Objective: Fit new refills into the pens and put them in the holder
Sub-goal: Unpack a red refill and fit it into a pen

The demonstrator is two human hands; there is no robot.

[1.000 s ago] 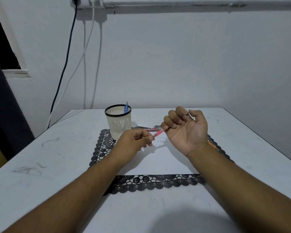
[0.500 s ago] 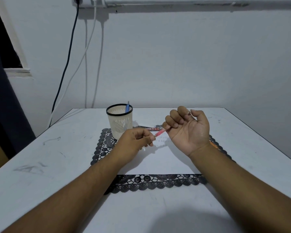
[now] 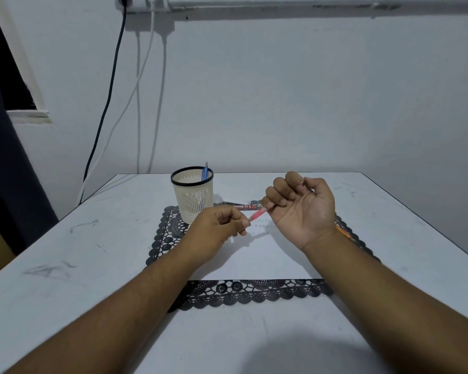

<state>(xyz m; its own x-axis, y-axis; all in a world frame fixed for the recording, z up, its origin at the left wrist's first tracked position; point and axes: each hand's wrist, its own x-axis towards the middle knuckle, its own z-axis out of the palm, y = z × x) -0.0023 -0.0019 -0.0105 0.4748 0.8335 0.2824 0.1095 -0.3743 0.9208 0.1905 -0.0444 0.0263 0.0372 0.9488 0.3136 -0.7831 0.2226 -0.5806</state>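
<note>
Above the middle of the white table (image 3: 65, 238), over a white sheet (image 3: 254, 260) laid on a black lace mat (image 3: 254, 292), both hands meet around a red pen (image 3: 257, 213). That pen spans the small gap between them, its long axis slanting from low on the left to higher on the right, the lower end toward the left hand (image 3: 216, 230) and the upper end running into the right hand (image 3: 300, 209). Left fingertips pinch the lower end; what exactly they hold there, tip or refill, is too small to tell. Palm turned up, the right hand has its fingers curled over the pen's upper part. Toward the table's far edge, on the mat's far left corner, stands a cream slotted holder (image 3: 192, 198) with a black rim, and a blue pen (image 3: 205, 172) stands upright in it, leaning on the right side of the rim. Another dark red pen (image 3: 241, 206) lies flat on the mat just behind the hands, roughly parallel to the far edge
</note>
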